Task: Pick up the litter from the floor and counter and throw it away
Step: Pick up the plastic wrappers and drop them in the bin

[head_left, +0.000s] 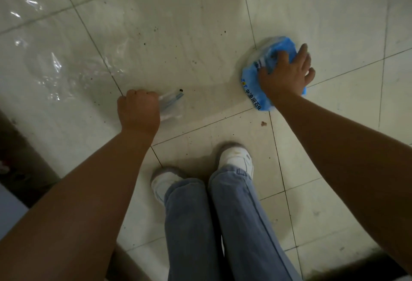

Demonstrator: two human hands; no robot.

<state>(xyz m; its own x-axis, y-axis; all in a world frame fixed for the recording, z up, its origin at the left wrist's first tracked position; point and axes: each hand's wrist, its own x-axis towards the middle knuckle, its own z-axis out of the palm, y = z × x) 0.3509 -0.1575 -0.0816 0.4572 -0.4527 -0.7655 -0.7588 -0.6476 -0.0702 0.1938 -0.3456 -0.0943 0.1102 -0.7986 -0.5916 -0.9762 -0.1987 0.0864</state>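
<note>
A blue plastic wrapper (253, 85) with printed writing lies on the tiled floor at the right. My right hand (287, 73) is pressed down on top of it, fingers curled into the plastic. My left hand (138, 109) is a closed fist near the floor at centre left, clutching a small clear plastic wrapper (172, 107) that sticks out to its right. A large sheet of clear plastic film (44, 62) spreads over the floor at the left, beyond my left hand.
Pale floor tiles (178, 35) with dark specks fill the view. A small brown crumb (263, 123) lies near the blue wrapper. My legs in jeans and white shoes (236, 158) stand at bottom centre. A dark furniture edge (20, 158) runs along the left.
</note>
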